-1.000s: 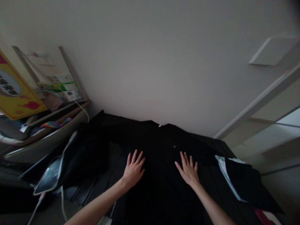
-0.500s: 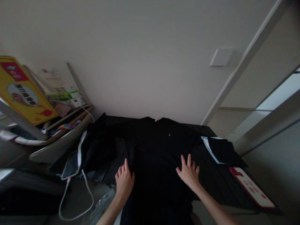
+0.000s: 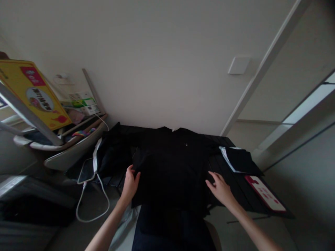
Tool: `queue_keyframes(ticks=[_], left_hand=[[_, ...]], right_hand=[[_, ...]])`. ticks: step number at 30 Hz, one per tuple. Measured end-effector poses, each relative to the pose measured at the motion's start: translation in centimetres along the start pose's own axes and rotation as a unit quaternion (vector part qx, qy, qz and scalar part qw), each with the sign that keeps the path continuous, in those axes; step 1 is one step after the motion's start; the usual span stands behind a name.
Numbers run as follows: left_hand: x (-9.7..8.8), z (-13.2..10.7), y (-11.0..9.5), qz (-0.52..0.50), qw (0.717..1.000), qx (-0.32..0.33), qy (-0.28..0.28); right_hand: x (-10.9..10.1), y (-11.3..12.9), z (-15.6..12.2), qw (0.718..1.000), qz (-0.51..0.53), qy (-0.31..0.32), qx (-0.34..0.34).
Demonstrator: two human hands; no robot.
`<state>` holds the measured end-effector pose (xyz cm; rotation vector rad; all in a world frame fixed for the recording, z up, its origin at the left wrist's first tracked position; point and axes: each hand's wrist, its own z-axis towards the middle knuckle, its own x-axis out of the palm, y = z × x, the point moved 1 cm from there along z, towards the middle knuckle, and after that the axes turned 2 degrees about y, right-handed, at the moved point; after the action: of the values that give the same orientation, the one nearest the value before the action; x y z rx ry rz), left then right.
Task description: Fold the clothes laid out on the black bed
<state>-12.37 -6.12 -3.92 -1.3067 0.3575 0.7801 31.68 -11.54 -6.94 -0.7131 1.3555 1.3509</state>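
Note:
A black garment [image 3: 171,164] lies spread flat on a dark slatted table [image 3: 235,188], its collar toward the wall. My left hand [image 3: 130,183] rests at the garment's left edge, fingers curled on the cloth. My right hand [image 3: 221,188] lies at the right edge with fingers stretched out flat, touching the fabric. The garment's lower part hangs over the table's near edge.
A folded dark and white cloth [image 3: 239,160] and a red-and-white card [image 3: 264,193] lie at the table's right end. Another dark heap [image 3: 112,157] sits at the left. A white cable [image 3: 91,198] and a phone lie left of the table beside a cluttered shelf with a yellow box [image 3: 39,97].
Both hands slid outward and toward me, from the middle of the garment to its left and right edges. The camera pulled back and shows more of the table.

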Motion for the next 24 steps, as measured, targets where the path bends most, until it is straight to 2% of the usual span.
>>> queue_keyframes(ticks=[3,5,8,11,14,16,18,21,24], left_hand=[[0.5,-0.9,1.2,0.04,0.996,-0.017,0.078],[0.5,-1.5,1.7,0.079,0.99,-0.024,0.111],[-0.3,-2.0,2.2,0.137,0.979,-0.056,0.138],[-1.6,-2.1,2.9,0.16,0.972,-0.068,0.159],[-2.3,-2.4,3.8,0.158,0.971,-0.062,0.171],[-2.3,-2.8,4.3,0.155,0.97,-0.059,0.177],[-2.0,-3.3,4.5,0.147,0.972,-0.044,0.177],[-1.7,-3.6,3.5,0.109,0.98,-0.016,0.166],[-1.3,-3.0,0.9,0.045,0.985,-0.003,0.168]], right_hand=[[2.0,3.4,-2.7,0.999,-0.019,0.039,-0.032],[3.1,5.5,-3.9,0.996,-0.045,0.058,-0.054],[3.1,6.8,-4.1,0.993,-0.074,0.067,-0.069],[1.2,5.0,-3.0,0.993,-0.078,0.064,-0.068],[-1.0,0.8,-2.4,0.992,-0.105,0.052,-0.037],[-1.7,-1.9,-3.0,0.985,-0.158,0.068,-0.024],[-1.8,-3.5,-3.8,0.974,-0.202,0.098,-0.027],[-1.8,-3.0,-4.5,0.966,-0.241,0.096,-0.022],[-2.2,0.9,-4.0,0.975,-0.211,0.061,-0.024]])
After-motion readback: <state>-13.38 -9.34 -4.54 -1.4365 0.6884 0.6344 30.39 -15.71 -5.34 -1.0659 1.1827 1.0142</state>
